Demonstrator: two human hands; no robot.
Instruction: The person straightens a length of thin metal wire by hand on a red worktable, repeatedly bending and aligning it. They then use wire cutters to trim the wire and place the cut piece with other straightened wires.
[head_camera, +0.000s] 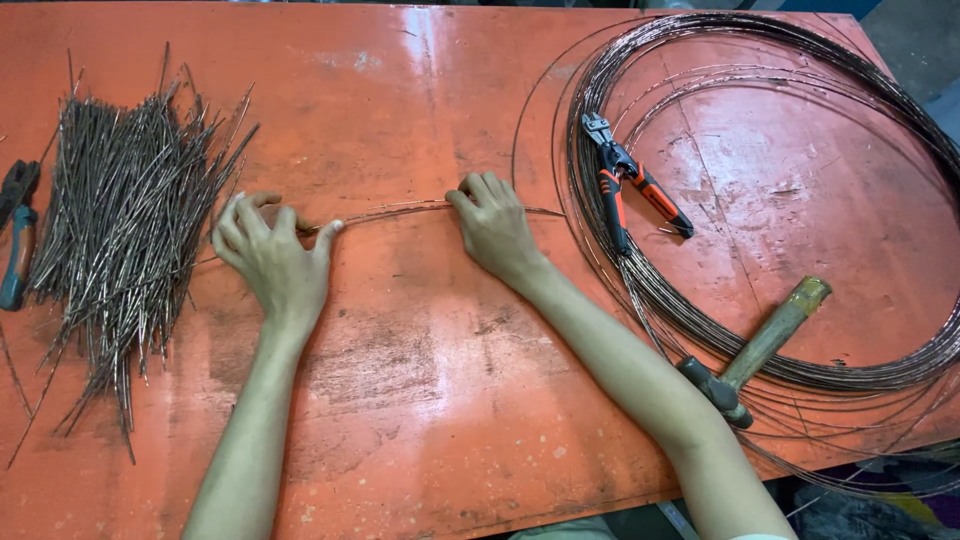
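A thin strand of wire (395, 211) lies across the middle of the orange table (400, 360). My left hand (270, 260) pinches its left end, fingers spread, beside a heap of cut wire pieces (120, 230). My right hand (492, 225) presses down on the same strand farther right, fingers curled over it. The strand runs on to the right toward a large coil of wire (800, 200).
Red-handled cutters (630, 185) lie inside the coil. A hammer with a wooden handle (765, 345) rests on the coil's lower edge, near my right forearm. Blue-handled pliers (18, 235) lie at the far left edge. The table's front edge runs below my arms.
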